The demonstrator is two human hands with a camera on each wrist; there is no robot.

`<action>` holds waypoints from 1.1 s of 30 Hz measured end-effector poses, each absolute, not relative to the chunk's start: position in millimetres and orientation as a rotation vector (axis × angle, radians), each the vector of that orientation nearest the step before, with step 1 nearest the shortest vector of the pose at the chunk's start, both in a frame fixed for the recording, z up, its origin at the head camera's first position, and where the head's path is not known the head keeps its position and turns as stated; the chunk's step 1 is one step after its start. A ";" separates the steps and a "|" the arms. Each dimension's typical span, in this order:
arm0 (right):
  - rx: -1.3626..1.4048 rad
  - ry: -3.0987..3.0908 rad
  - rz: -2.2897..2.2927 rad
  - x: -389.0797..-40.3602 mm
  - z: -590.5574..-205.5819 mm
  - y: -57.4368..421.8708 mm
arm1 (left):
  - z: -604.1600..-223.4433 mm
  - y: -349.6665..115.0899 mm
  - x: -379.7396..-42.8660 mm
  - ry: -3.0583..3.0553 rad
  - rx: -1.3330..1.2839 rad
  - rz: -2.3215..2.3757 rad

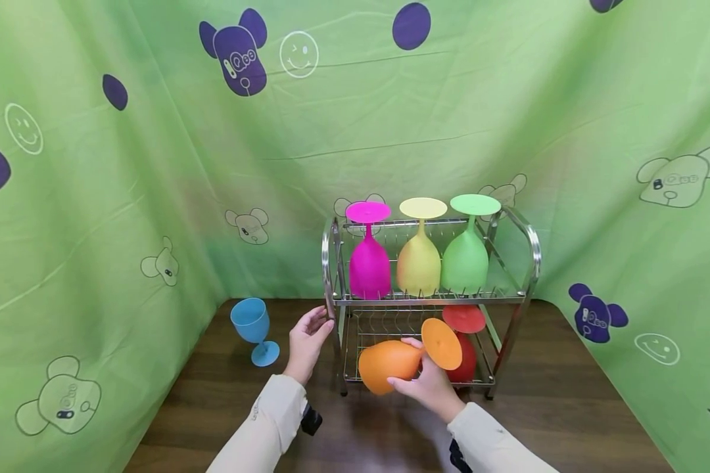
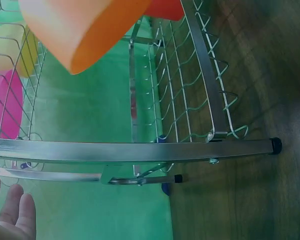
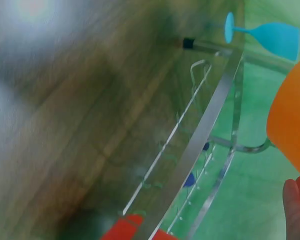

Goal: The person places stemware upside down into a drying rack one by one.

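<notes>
My right hand (image 1: 428,387) holds an orange goblet (image 1: 388,362) near where the bowl meets the stem. The goblet is tipped sideways at the front of the lower tier of a metal rack (image 1: 428,302), its bowl to the left and its round foot to the right. Behind that foot a red goblet (image 1: 464,320) stands upside down on the lower tier, partly hidden. My left hand (image 1: 306,343) is beside the rack's left post, fingers loosely bent; whether they touch the metal I cannot tell. In the left wrist view, its fingers (image 2: 11,207) hold nothing.
On the upper tier, magenta (image 1: 369,269), yellow (image 1: 419,263) and green (image 1: 465,263) goblets stand upside down in a row. Upright on the brown wooden table (image 1: 568,407), left of the rack, is a blue goblet (image 1: 251,320). A green printed cloth (image 1: 390,131) hangs behind.
</notes>
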State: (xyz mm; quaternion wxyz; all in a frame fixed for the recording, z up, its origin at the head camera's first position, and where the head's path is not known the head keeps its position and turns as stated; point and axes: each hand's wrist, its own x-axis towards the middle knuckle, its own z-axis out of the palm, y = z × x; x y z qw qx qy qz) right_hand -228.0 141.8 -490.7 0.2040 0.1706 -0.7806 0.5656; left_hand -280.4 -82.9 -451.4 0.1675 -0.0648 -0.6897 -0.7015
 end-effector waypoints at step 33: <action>0.327 -2.536 1.226 -259.2 -494.7 161.6 | -417.0 -75.8 -268.7 -1.995 -0.207 -2.056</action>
